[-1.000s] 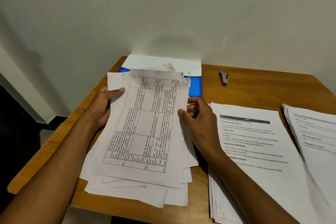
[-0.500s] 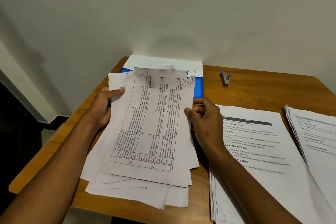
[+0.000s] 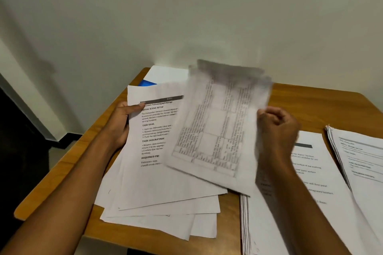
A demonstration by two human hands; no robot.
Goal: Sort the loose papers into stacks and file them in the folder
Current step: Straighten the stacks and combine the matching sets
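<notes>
We see a dim room with soft, greenish light on the wall [image 3: 207,16] — brightest in a small glow just above the tabletop's [image 3: 310,105] far edge. A faint broad shadow lies on the wall at left. The table sheet [image 3: 217,130] held by the right hand [image 3: 277,130] is smeared with motion blur, its print unreadable, and that hand is soft too. The text sheet [image 3: 157,130] by the left hand [image 3: 122,124] stays sharp. Straight lines bow toward the edges — wide-angle distortion.

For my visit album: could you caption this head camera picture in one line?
Right hand lifts a table-printed sheet off the loose pile while left hand grips the pile.
</notes>
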